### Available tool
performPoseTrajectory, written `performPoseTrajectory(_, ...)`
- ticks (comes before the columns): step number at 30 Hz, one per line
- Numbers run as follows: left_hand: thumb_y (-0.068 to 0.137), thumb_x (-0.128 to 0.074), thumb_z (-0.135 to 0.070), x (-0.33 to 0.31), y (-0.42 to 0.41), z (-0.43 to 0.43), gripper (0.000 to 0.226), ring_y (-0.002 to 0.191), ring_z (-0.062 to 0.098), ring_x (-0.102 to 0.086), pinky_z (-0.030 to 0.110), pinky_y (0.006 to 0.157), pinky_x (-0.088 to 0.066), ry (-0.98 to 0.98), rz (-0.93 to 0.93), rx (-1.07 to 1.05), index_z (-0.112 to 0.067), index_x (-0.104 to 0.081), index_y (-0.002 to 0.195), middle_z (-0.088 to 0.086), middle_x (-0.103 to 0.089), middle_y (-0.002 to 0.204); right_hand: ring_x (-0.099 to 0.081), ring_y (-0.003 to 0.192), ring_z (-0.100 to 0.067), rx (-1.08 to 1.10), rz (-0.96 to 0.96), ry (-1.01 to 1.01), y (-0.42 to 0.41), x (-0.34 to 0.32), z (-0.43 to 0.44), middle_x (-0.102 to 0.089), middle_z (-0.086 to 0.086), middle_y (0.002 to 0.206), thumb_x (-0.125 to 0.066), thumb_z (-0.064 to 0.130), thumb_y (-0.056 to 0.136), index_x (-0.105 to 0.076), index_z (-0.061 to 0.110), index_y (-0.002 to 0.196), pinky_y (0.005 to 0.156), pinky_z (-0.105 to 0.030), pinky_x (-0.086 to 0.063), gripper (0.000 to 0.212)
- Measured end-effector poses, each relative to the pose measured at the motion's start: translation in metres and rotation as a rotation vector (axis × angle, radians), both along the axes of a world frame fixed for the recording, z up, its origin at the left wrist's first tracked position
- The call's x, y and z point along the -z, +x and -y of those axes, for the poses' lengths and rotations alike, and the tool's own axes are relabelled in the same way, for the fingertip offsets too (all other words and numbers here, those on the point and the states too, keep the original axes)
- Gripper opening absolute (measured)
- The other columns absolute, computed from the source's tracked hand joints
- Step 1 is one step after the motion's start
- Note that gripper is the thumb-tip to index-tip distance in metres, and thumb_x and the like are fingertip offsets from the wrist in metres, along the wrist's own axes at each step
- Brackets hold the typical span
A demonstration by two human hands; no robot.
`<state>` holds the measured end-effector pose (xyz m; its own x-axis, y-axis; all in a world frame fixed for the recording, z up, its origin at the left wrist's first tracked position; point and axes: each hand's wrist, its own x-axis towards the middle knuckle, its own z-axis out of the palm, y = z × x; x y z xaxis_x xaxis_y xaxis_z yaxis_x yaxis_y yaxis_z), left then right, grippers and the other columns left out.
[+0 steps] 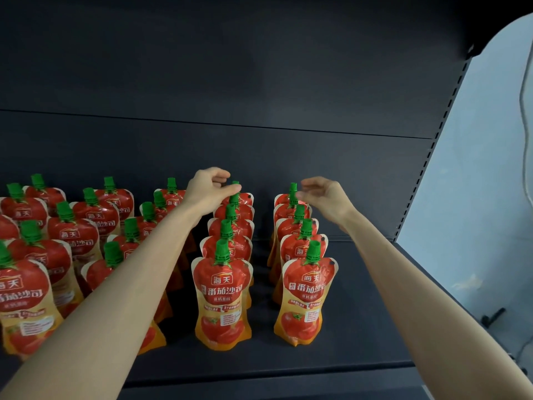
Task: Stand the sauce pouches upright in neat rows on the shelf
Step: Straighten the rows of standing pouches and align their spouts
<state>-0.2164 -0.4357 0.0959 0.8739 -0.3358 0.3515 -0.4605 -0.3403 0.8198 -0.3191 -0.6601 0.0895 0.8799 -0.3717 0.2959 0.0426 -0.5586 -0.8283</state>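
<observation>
Both arms were stretched out over the dark grey metal shelf (360,313). The left hand (212,187) had its fingers (222,176) loosely curled at the rear pouch's green cap (236,184), though whether they gripped it couldn't be told. The right hand (323,194) had relaxed fingers (302,194) holding nothing. Below and in front of both hands' fingers, the red-and-orange plastic sauce pouches (222,295) stood upright in rows.

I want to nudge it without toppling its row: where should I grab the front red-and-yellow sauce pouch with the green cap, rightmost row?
Probably pinch the ribbed green cap from above, coming from the right. The red-and-yellow sauce pouch stands upright, cap topmost and stiff, with no pouch on that side.
</observation>
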Motion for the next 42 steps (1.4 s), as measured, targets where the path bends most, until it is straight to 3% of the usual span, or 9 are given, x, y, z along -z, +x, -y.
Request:
performPoseTrajectory(5,0.08,-0.072,-0.021,0.005,0.015,0.008,0.044,0.107,0.018,-0.058,0.027,0.09,-0.044,0.092,-0.095,0.044,-0.008,-0.059,0.12,0.007,-0.062,0.117,-0.061,0.103,-0.019,-0.037,-0.1,0.009,0.015,0.003,0.002,-0.063,-0.013,0.117,-0.068,0.017,0.084,-0.058,0.004,0.121,0.077,-0.017,-0.048,0.04)
performPoseTrajectory(10,0.082,-0.07,-0.015,0.005,0.019,0.011,0.024,0.095,0.012,-0.06,0.024,0.085,-0.044,0.122,-0.081,0.029,-0.01,-0.068,0.105,0.004,-0.067,0.105,-0.063,0.103,-0.025,0.004,-0.117,-0.059,0.023,0.005,0.006,-0.063,-0.012,0.114,-0.067,0.015,0.085,-0.063,0.009,0.112,0.08,-0.027,-0.051,0.028)
performPoseTrajectory(18,0.081,-0.071,-0.014,0.005,0.022,0.011,0.017,0.088,0.008,-0.06,0.016,0.074,-0.041,0.134,-0.057,0.031,-0.012,-0.072,0.098,0.002,-0.069,0.099,-0.062,0.093,-0.017,0.037,-0.094,-0.103,0.025,0.003,0.007,-0.065,-0.01,0.11,-0.068,0.013,0.084,-0.067,0.009,0.108,0.071,-0.018,-0.047,0.024)
performPoseTrajectory(23,0.082,-0.07,-0.014,0.005,0.021,0.011,0.018,0.089,0.008,-0.06,0.02,0.079,-0.042,0.128,-0.064,0.033,-0.012,-0.072,0.099,0.004,-0.069,0.102,-0.065,0.1,-0.023,0.026,-0.104,-0.126,0.025,0.002,0.007,-0.066,-0.011,0.114,-0.067,0.013,0.085,-0.066,0.009,0.11,0.08,-0.026,-0.052,0.025)
performPoseTrajectory(35,0.083,-0.069,-0.016,0.005,0.018,0.012,0.017,0.091,0.008,-0.059,0.019,0.076,-0.041,0.12,-0.07,0.017,-0.014,-0.071,0.099,-0.001,-0.067,0.098,-0.064,0.1,-0.021,0.002,-0.096,-0.095,0.025,0.004,0.01,-0.066,-0.01,0.114,-0.067,0.015,0.085,-0.065,0.009,0.112,0.078,-0.023,-0.05,0.028)
performPoseTrajectory(39,0.084,-0.067,-0.021,-0.003,0.013,0.01,0.015,0.094,0.008,-0.06,0.015,0.072,-0.04,0.067,-0.029,0.029,-0.016,-0.07,0.098,-0.006,-0.066,0.096,-0.064,0.103,-0.02,0.003,-0.016,-0.084,0.017,-0.001,0.011,-0.067,-0.008,0.111,-0.069,0.017,0.084,-0.064,0.009,0.112,0.089,-0.027,-0.05,0.03)
performPoseTrajectory(42,0.085,-0.065,-0.024,-0.013,0.0,0.004,0.008,0.095,0.007,-0.06,0.021,0.081,-0.043,0.035,0.024,0.037,-0.022,-0.069,0.091,-0.01,-0.065,0.093,-0.063,0.096,-0.013,0.022,0.046,-0.071,0.001,-0.01,0.005,-0.068,-0.003,0.104,-0.066,0.019,0.086,-0.066,0.011,0.107,0.081,-0.016,-0.047,0.022)
